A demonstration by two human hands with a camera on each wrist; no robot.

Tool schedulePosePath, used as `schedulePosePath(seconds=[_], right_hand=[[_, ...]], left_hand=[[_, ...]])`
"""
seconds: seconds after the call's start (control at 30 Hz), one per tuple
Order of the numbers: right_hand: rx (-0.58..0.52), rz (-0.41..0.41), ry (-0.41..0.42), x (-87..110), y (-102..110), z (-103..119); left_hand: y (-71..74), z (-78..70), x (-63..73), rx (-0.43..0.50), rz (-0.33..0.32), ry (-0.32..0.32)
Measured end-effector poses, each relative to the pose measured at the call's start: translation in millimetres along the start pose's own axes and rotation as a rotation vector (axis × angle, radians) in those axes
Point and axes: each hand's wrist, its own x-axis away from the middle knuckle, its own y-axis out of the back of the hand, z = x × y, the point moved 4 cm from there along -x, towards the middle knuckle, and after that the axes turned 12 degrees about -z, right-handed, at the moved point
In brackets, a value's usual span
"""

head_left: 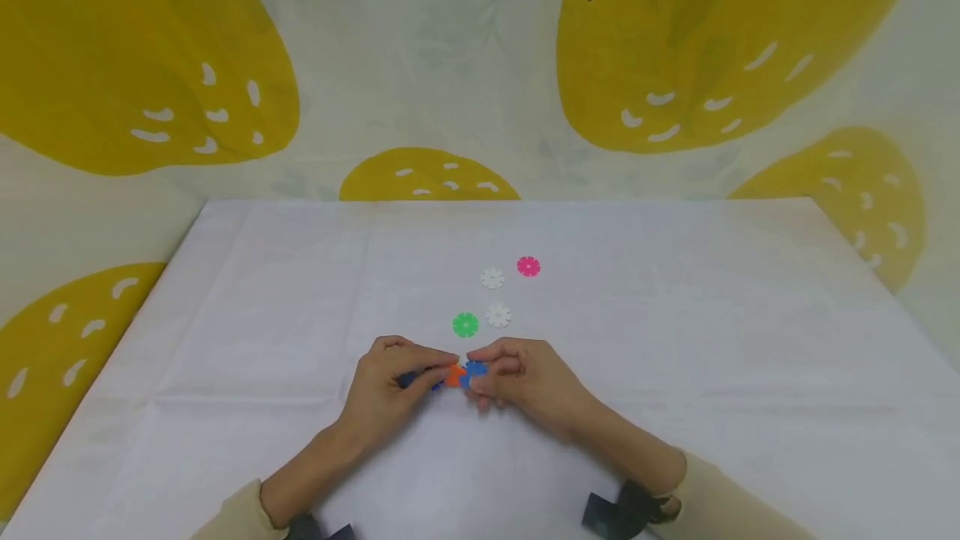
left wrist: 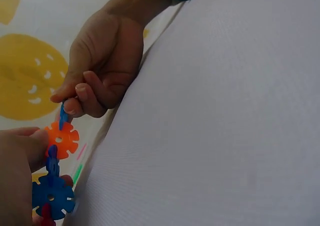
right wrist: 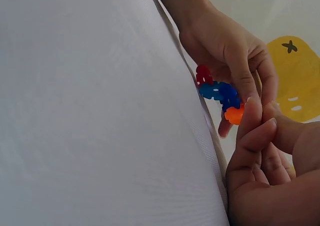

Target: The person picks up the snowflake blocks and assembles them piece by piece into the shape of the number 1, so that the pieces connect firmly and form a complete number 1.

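Notched plastic snowflake discs are linked in a chain between the two hands. My left hand (head_left: pixel 390 377) grips the chain by the orange disc (left wrist: pixel 65 143) and the dark blue disc (right wrist: pixel 229 96) beside it. Further along hang a lighter blue disc (left wrist: pixel 60 201) and a red disc (right wrist: pixel 203 74). From the other side, my right hand (head_left: pixel 532 382) pinches a blue disc (head_left: pixel 474 369) between thumb and fingertips. That disc stands edge-on at the orange one's rim in the left wrist view, and the right fingers hide part of it.
Beyond the hands, loose discs lie flat on the white tabletop (head_left: pixel 675 340): a green disc (head_left: pixel 465 325), a near white disc (head_left: pixel 498 316), a far white disc (head_left: pixel 492 278) and a pink disc (head_left: pixel 528 266). A fruit-patterned cloth (head_left: pixel 427 90) rises behind the table.
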Motion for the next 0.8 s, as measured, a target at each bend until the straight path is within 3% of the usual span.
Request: schedulePosePath(seconds=[0.13, 0.4, 0.8], right_hand=[[-0.009, -0.009, -0.013, 0.0, 0, 0], [-0.04, -0.04, -0.032, -1.2, 3, 4], [-0.088, -0.089, -0.1, 4.0, -4, 4]], left_hand=[[-0.1, -2.5, -0.3, 0.005, -0.023, -0.048], [-4.6, -9.3, -1.0, -0.01, -0.055, -0.212], [-6.7, -12.4, -1.4, 0.051, -0.08, -0.258]])
